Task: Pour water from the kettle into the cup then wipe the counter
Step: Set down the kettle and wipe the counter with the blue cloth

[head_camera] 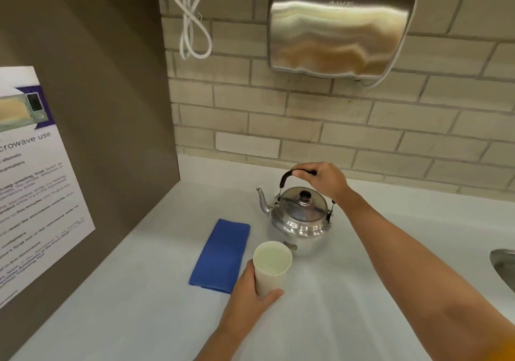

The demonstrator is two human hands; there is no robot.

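A shiny steel kettle (299, 218) stands upright on the white counter (348, 291), its spout pointing left. My right hand (324, 179) is closed around the kettle's dark handle from above. Just in front of the kettle is a pale paper cup (271, 266), upright, with my left hand (248, 299) wrapped around its lower part. Some liquid seems to lie in the cup's bottom, but I cannot be sure. A folded blue cloth (221, 254) lies flat on the counter, left of the cup.
A brown side panel (111, 110) with a printed microwave notice (33, 188) walls off the left. A steel hand dryer (340, 26) and white cables (192, 26) hang on the tiled wall behind. A sink rim (504, 266) shows at the right edge.
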